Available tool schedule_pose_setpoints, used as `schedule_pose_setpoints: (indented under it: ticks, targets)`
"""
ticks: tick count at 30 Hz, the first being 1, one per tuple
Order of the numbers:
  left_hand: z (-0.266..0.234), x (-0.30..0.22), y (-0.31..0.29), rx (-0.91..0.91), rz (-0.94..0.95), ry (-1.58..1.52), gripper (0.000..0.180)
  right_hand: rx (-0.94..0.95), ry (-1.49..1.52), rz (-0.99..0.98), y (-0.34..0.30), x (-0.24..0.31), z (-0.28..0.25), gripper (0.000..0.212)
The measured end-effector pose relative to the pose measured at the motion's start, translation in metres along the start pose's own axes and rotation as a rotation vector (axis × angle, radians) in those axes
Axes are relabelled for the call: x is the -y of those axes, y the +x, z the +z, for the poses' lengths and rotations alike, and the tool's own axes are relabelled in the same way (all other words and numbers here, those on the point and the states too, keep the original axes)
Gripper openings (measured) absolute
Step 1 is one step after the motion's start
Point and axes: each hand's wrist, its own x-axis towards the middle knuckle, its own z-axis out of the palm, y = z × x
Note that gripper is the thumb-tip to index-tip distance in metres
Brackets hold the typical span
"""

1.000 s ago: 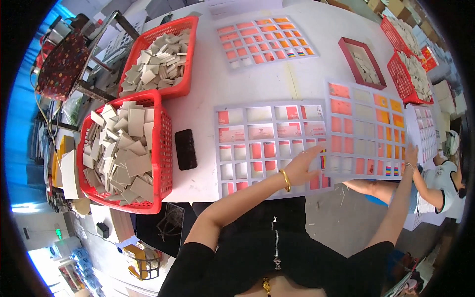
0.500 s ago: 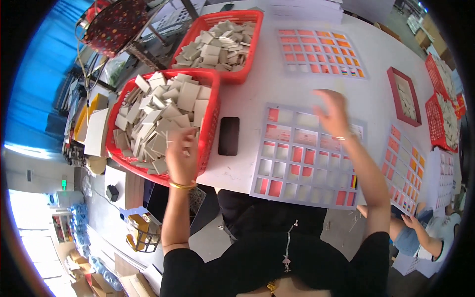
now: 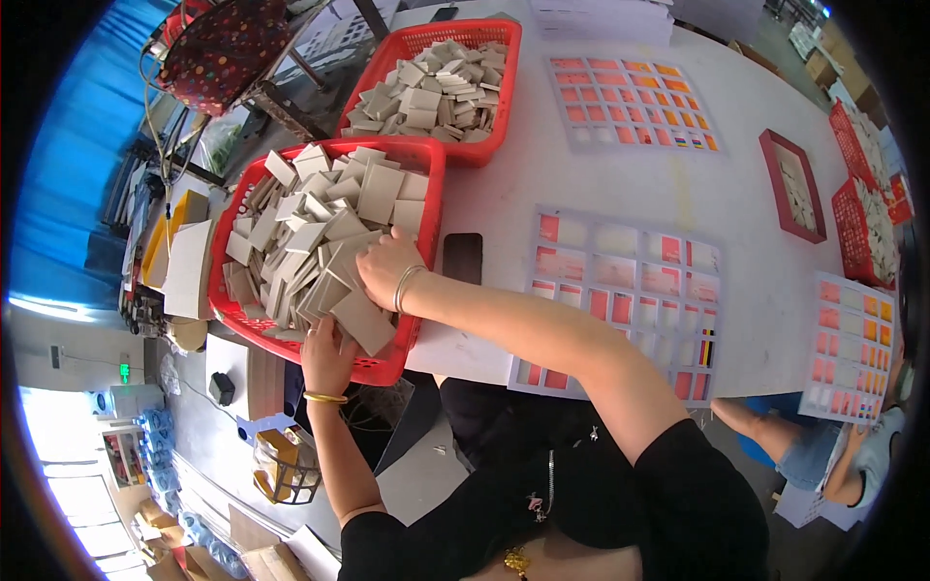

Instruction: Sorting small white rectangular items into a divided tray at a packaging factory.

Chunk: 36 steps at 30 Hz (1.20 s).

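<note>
In the near red basket (image 3: 436, 208) lies a heap of flat grey-white rectangular board pieces (image 3: 310, 208). My right hand (image 3: 387, 269) reaches across into its right side, fingers bent on pieces there. At the basket's near side my left hand (image 3: 327, 360) has its fingers closed at the pieces' edges. A larger board piece (image 3: 363, 322) lies tilted between both hands. To the right, a white gridded sheet (image 3: 635, 237) with pink and white compartments lies on the table, partly hidden by my right forearm.
A second red basket (image 3: 509, 82) of similar pieces stands behind. A black phone (image 3: 463, 258) lies beside the near basket. Another gridded sheet (image 3: 635, 102) lies farther back. At right are a dark red tray (image 3: 775, 179), more red baskets (image 3: 852, 228) and a person (image 3: 823, 450) by a gridded sheet (image 3: 852, 349).
My right hand has swung left from above the gridded sheet into the near basket. My left hand has dropped to the basket's near side. The far-right sheet has shifted right, near the other person.
</note>
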Motion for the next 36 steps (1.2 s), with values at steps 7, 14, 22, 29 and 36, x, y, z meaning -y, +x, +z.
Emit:
schedule_pose_setpoints:
  ticks: [7, 14, 22, 29, 36]
  targets:
    - [0.006, -0.017, 0.001, -0.14, 0.083, -0.085, 0.02, 0.326, 0.363, -0.203, -0.016, 0.007, -0.022, 0.044]
    - [-0.016, -0.031, 0.003, -0.147, 0.2, -0.138, 0.013, 0.077, 0.451, -0.27, -0.025, 0.013, -0.005, 0.048]
    - [-0.023, -0.077, -0.001, -0.77, 0.152, -0.578, 0.02, -0.819, 0.815, -0.029, -0.079, -0.086, -0.072, 0.048]
    - [0.123, -0.223, 0.03, 0.108, 0.403, -0.736, 0.019, -0.787, 0.809, 0.56, -0.224, -0.272, -0.063, 0.053]
    - [0.244, -0.272, 0.075, 0.401, 0.602, -0.542, 0.016, -0.758, 0.865, 0.949, -0.304, -0.282, -0.061, 0.047]
